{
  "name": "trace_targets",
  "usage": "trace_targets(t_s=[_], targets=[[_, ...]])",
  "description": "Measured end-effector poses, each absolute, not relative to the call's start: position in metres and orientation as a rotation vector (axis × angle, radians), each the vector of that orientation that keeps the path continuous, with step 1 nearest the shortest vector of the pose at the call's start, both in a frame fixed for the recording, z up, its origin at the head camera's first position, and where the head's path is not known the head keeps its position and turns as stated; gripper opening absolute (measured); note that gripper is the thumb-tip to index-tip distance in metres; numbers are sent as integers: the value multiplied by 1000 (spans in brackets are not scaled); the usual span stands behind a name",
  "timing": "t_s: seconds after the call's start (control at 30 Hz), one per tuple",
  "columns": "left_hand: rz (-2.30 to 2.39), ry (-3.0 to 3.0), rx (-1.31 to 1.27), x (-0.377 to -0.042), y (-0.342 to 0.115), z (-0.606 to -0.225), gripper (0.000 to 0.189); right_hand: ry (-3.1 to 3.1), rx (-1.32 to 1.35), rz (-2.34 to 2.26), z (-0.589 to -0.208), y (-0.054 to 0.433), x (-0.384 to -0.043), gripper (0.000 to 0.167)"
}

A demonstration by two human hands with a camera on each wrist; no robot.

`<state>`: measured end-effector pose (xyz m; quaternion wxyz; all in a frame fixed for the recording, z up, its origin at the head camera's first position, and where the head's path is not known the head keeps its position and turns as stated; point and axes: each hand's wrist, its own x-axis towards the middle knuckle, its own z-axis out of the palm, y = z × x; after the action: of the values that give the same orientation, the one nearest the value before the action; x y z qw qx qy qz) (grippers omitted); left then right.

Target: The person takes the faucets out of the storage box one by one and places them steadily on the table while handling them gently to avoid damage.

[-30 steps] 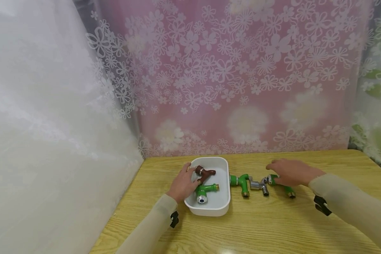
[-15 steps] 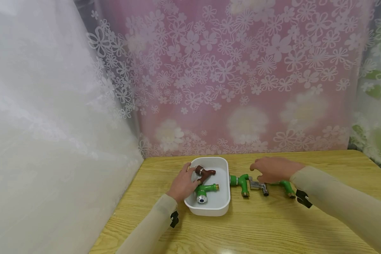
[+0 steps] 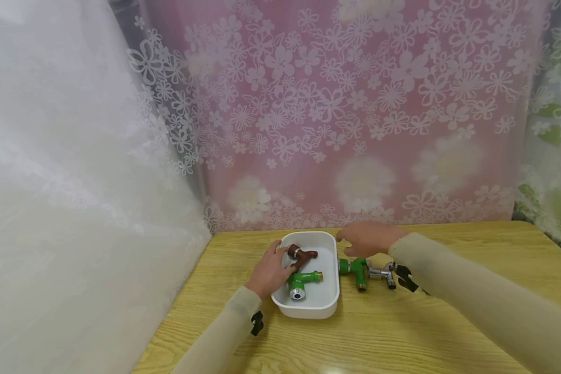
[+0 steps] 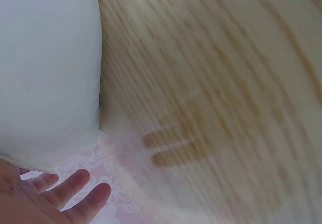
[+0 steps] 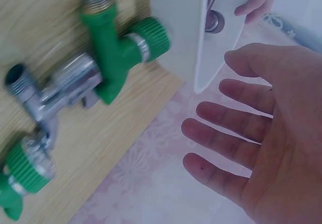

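Observation:
A white plastic tub (image 3: 307,311) stands on the table, holding a brown tap (image 3: 305,256) and a green tap (image 3: 304,278). My left hand (image 3: 267,271) rests over its left rim, fingers loosely extended; the left wrist view has several fingers hanging outside the wall. Above the table, by the tub's far right corner, hovers my right hand (image 3: 366,238), fingers spread and holding nothing. Just below it, another green tap (image 5: 105,53) lies against the tub's right wall. A chrome tap (image 5: 70,80) lies beside that one, then a further green tap (image 5: 30,166), mostly hidden by my sleeve in the head view.
The wooden table (image 3: 355,337) ends at a pink flowered curtain (image 3: 355,130) behind. A pale sheet (image 3: 75,208) hangs along the left side, and a leaf-patterned curtain (image 3: 553,156) at the right. Each wrist wears a dark strap.
My right hand has moved left from above the far-right green tap, past the chrome tap, to near the tub. The left hand has stayed at the rim; the taps look unmoved.

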<state>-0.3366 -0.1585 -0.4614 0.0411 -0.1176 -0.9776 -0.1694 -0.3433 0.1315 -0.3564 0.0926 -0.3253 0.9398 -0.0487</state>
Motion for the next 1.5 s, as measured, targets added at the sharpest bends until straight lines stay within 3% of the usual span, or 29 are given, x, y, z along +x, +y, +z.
trace_targets(t_s=[1.17,1.5], targets=[[-461,-2976,-427,-341,-158,-460,58,2761,-829,-181,-368,38,-393,47],[-461,-2975,-414,-337,-161,-460,57,2808,-772,-64,-379,18,-405,39]])
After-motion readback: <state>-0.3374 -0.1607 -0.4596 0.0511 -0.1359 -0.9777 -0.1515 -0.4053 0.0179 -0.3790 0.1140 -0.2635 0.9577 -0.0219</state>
